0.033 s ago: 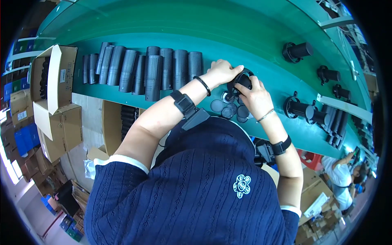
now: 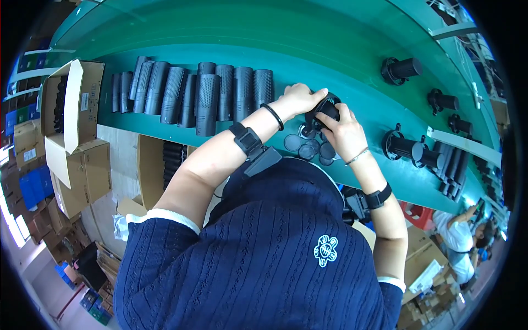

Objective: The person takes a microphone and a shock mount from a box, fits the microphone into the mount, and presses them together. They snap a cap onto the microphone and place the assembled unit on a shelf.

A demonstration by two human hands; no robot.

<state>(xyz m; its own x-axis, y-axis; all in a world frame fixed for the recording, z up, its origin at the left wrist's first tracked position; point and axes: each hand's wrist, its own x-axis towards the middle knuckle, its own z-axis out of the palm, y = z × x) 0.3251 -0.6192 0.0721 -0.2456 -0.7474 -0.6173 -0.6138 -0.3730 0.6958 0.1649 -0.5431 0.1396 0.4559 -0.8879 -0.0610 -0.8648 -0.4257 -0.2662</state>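
Both hands are closed on one black round part [image 2: 330, 104], right of centre in the upper half of the frame, above the bench [image 2: 366, 96]. The left hand [image 2: 298, 99] grips its left and upper rim; the right hand [image 2: 346, 135] holds it from the right, fingers curled at its opening. How far they reach inside is hidden.

Dark discs [image 2: 307, 148] lie just below the part, between it and the bench's near edge, close to the person's body. A row of black ribbed tubes [image 2: 207, 104] stretches from the upper left toward centre, its right end near the left forearm, so room on that side is narrow. Bare green surface spreads above the hands up to the raised back panel [image 2: 264, 27], and another strip runs to their right as far as a black collared cylinder [image 2: 404, 147] near the right-hand end. A second collared cylinder [image 2: 404, 69] sits at the upper right. Beyond the bench's left edge, an open cardboard box [image 2: 83, 110] stands with a flap raised
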